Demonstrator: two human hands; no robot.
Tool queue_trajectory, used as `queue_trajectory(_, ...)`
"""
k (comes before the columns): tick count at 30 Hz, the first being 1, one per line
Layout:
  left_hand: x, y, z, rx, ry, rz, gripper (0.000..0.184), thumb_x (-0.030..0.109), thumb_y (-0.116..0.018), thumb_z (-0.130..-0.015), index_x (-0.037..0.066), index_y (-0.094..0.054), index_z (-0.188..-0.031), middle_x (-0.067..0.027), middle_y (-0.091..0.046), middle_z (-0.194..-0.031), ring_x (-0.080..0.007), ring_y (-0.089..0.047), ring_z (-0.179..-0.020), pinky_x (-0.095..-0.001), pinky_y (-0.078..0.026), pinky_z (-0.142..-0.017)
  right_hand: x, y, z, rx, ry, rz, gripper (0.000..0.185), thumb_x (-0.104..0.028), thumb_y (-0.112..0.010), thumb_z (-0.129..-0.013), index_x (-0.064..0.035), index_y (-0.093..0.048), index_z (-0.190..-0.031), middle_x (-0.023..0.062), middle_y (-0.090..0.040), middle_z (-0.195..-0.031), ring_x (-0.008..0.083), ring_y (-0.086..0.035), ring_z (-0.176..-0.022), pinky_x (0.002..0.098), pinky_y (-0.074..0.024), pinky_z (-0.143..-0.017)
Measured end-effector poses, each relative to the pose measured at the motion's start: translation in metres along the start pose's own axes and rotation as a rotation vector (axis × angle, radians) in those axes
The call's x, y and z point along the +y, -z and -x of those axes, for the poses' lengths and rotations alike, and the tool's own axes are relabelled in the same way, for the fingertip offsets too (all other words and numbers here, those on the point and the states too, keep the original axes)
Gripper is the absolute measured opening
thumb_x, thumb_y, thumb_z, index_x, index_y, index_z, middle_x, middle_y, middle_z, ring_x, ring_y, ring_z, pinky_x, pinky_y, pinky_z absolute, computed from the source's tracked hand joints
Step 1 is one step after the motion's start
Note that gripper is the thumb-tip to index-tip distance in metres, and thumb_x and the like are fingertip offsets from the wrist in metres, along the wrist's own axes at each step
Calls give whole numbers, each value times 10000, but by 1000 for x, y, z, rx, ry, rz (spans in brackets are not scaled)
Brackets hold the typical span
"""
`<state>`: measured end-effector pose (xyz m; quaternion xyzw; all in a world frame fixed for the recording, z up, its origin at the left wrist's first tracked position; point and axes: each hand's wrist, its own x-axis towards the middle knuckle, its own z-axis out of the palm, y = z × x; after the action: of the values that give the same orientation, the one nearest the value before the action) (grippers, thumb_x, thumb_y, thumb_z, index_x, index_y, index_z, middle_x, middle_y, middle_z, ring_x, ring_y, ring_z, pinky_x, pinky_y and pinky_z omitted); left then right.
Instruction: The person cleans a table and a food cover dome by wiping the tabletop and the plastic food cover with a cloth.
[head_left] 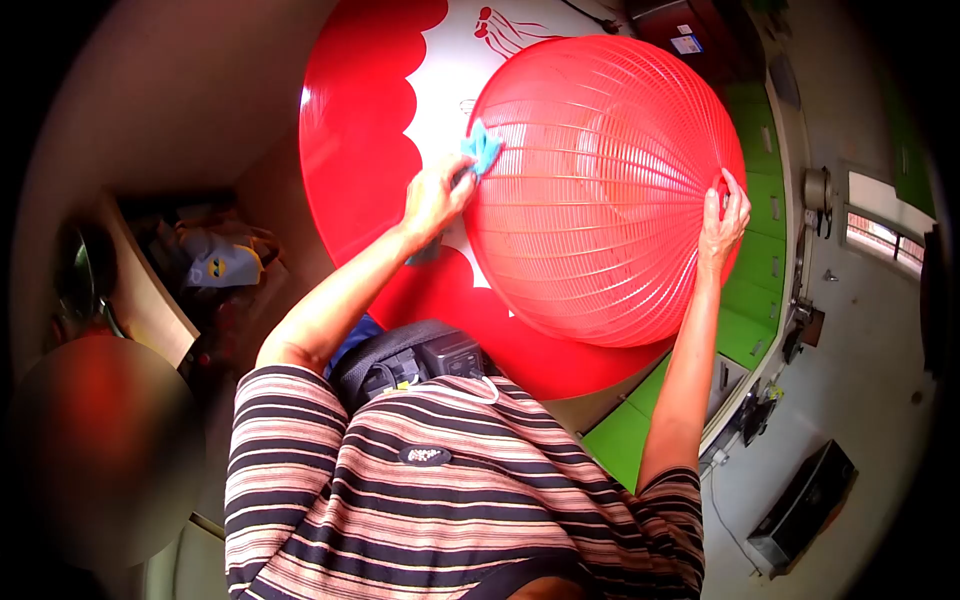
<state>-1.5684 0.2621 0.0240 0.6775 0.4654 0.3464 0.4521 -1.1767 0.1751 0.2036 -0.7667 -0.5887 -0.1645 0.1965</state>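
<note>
One blue cloth (482, 150): pinched in the left hand (438, 195), touching the rim of the ribbed red cover (590, 240)
Right hand (725, 215): thumb and fingers gripping the cover where its ribs meet
Cover: dome-shaped, between both hands, over the tabletop (355, 160)
Tabletop: round, scalloped red border, white middle
Green cabinets (758, 240): along the right

Cloth (482, 148): part hid by L hand (438, 196) | rnd obj (105, 450): blurred | label (687, 44): txt too sm
</note>
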Motion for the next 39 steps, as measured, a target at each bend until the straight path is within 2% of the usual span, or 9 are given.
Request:
queue_trajectory(7, -9, 21, 38, -196, 9, 3, 239, 186, -636, -871, 58, -662, -1071, -161, -657, -952, -323, -670, -861, -379, -533, -763, 4, -1, -1, -27, 38, -25, 404, -349, -587, -937, -146, -617, -1285, 108, -577, -1267, 284, -511, -1179, 423, -410, -1003)
queue_trajectory(11, -4, 19, 5, 71, 211, 223, 342, 269, -611, -902, 46, -658, -1156, -183, -675, -1021, -349, -668, -932, -419, -524, -819, 4, -1, -1, -39, 31, -11, 409, -338, -583, -940, -143, -606, -1299, 106, -584, -1271, 283, -517, -1173, 423, -397, -1013)
queue_trajectory(13, -9, 7, -21, 142, 113, 171, 364, 283, -612, -903, 57, -650, -1185, -184, -659, -1035, -353, -648, -974, -424, -509, -859, 3, 0, -1, -27, 22, -26, 400, -334, -583, -940, -141, -613, -1289, 103, -586, -1262, 282, -520, -1170, 424, -390, -1021)
queue_trajectory(15, 1, -7, -29, -16, 155, 165, 394, 275, -627, -918, 41, -630, -1236, -188, -630, -1207, -302, -635, -1062, -381, -492, -948, 5, -1, 0, -15, 28, -15, 393, -330, -584, -940, -141, -617, -1283, 105, -587, -1255, 285, -521, -1168, 426, -392, -1020)
queue_trajectory(20, 47, 4, 2, -2, -72, 108, 315, 196, -674, -881, 38, -674, -1154, -159, -605, -896, -280, -603, -781, -371, -496, -699, -1, -1, 0, 13, 12, -39, 381, -299, -622, -917, -136, -631, -1262, 114, -583, -1232, 293, -533, -1152, 434, -419, -1008)
queue_trajectory(27, 123, -17, -37, -75, -651, -112, 322, 161, -709, -848, 148, -668, -1167, -116, -566, -861, -300, -634, -682, -399, -531, -588, -6, -2, 3, 32, -83, 2, 416, -373, -677, -857, -246, -641, -1252, 48, -581, -1219, 256, -566, -1086, 452, -453, -942)
queue_trajectory(28, 134, -21, -54, -82, -600, -211, 342, 182, -715, -852, 196, -686, -1192, -78, -587, -862, -263, -642, -715, -372, -527, -596, -6, -4, 3, 39, -102, 23, 423, -385, -684, -849, -267, -638, -1253, 36, -578, -1223, 262, -564, -1102, 455, -450, -940)
queue_trajectory(34, 191, -63, -139, -26, -593, -424, 247, 276, -635, -899, 167, -728, -1100, -104, -648, -942, -309, -682, -753, -419, -556, -643, -11, -6, 5, 60, -164, -43, 441, -423, -700, -826, -292, -638, -1242, 15, -579, -1240, 274, -552, -1137, 471, -431, -960)
queue_trajectory(39, 211, -84, -134, -63, -665, -519, 186, 233, -609, -904, 142, -717, -1026, -113, -639, -913, -319, -676, -700, -427, -552, -590, -20, -8, 6, 147, -150, -8, 428, -465, -682, -852, -265, -651, -1229, 9, -606, -1190, 244, -579, -1072, 458, -435, -922)
